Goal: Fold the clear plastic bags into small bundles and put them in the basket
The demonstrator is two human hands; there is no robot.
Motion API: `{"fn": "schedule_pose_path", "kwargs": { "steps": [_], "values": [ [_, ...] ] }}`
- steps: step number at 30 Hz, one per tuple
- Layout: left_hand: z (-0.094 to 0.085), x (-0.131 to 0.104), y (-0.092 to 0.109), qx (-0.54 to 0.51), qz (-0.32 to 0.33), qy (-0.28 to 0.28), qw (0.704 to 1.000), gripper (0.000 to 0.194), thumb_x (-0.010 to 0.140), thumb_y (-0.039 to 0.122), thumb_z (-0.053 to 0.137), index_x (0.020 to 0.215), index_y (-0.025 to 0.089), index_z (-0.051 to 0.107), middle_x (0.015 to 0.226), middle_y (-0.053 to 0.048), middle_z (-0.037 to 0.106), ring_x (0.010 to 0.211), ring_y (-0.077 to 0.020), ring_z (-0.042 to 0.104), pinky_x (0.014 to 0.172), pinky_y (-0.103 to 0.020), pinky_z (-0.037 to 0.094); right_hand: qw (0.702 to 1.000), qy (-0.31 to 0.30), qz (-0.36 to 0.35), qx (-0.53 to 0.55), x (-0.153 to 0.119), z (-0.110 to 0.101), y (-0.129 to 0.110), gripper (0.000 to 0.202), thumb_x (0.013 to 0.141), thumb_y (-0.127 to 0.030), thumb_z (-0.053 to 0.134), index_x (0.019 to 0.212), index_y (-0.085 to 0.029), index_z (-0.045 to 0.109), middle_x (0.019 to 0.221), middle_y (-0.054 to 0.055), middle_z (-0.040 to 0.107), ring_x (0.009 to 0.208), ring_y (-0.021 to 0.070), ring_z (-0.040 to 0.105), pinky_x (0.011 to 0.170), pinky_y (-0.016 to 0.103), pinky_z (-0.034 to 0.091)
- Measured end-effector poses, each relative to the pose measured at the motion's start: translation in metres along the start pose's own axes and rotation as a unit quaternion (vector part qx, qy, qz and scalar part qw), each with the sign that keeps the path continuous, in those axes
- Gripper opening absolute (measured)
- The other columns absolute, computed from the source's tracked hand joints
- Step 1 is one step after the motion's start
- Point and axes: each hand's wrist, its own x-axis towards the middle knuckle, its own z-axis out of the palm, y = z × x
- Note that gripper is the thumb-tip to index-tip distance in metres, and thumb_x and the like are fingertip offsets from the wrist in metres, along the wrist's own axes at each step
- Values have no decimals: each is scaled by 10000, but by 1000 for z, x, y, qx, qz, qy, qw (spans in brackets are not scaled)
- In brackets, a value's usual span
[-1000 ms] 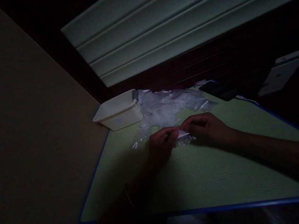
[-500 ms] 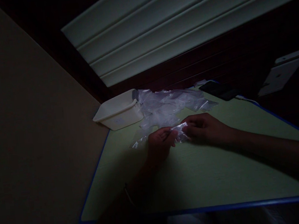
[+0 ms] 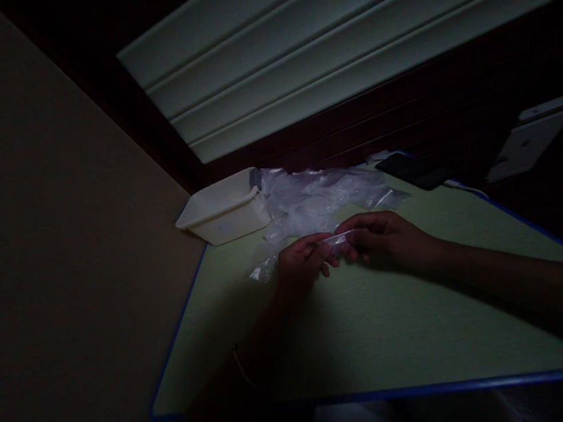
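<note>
Dimly lit, a blue-edged green table (image 3: 400, 339) carries a heap of clear plastic bags (image 3: 305, 202) toward its far side, beside a white bin (image 3: 227, 220). Nearer, left hand (image 3: 299, 261) and right hand (image 3: 382, 237) pinch a small clear packet (image 3: 335, 239) between them.
</note>
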Motion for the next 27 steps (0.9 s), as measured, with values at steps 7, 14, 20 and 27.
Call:
{"fn": "schedule_pose_path", "kwargs": {
  "steps": [7, 14, 20, 27],
  "values": [
    [-10, 3, -5, -13, 4, -36, 999, 227, 700, 247, 684, 900, 145, 710, 657, -26, 685, 497, -80, 552, 489, -210, 404, 1000, -14, -19, -4, 2, -4, 3, 170, 785, -315, 664, 850, -160, 686, 712, 22, 667, 605, 101, 577, 573, 240, 437],
    [-14, 1, -4, 41, 16, -28, 999, 212, 745, 196, 582, 885, 145, 733, 625, -24, 663, 524, -88, 552, 538, -218, 423, 999, -7, -7, -51, 2, -8, 0, 177, 768, -247, 583, 849, -151, 708, 660, 20, 648, 599, 120, 564, 587, 256, 436],
    [-5, -4, -1, 99, 38, 35, 994, 220, 696, 291, 721, 855, 138, 720, 622, -19, 659, 522, -80, 558, 503, -188, 431, 989, 22, -35, -141, 0, -5, 0, 199, 762, -298, 626, 869, -146, 698, 730, 20, 647, 616, 116, 550, 558, 240, 416],
    [-3, 1, -1, 39, 13, 74, 996, 320, 596, 251, 792, 870, 109, 711, 725, -64, 705, 541, -97, 595, 485, -197, 470, 991, 36, 14, -124, 3, -6, 5, 267, 748, -356, 665, 888, -132, 712, 707, 41, 684, 575, 113, 568, 504, 226, 409]
  ]
}}
